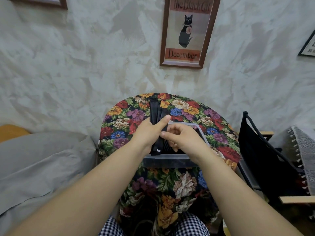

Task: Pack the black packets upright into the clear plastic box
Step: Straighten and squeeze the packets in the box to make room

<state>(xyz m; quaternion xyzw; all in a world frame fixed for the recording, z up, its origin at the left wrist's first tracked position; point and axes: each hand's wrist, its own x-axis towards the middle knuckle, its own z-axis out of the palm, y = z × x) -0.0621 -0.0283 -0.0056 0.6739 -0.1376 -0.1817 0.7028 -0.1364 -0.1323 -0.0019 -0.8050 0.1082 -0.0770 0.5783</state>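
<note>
Left hand (150,132): grip closed round a bundle of black packets (156,109). These are long, narrow, flat sachets with a matte finish. The bundle slants, its top ends fanning out toward the far edge of the surface (196,108) and its bottom ends reaching the near-left corner of the clear plastic box (167,157). We see a small pale patch on 1 near end.

Right hand (184,138): fingers curled, hovering over the box opening. The thumb tip lies against the right-most packet of the bundle. The curled fingers hide the rest, so we cannot tell whether this grip pinches that packet or only touches it.

The box is rectangular with rounded corners and translucent walls with a frosted look. It sits near the middle of the surface. Inside, at the near-left, a packed row (166,145) of dark thin edges stands on end, partly hidden by the right hand.

The surface is round and draped in heavy woven cloth with red, blue, purple and orange flowers on a dark ground.

Left of it we note grey smooth bedding (42,159). To the right is a folding chair (255,150) with black fabric and a pale wooden arm. On the far textured plaster wall hangs a wood-framed poster (186,31) of a black cat. Checked trousers (190,225) show at the near edge.
</note>
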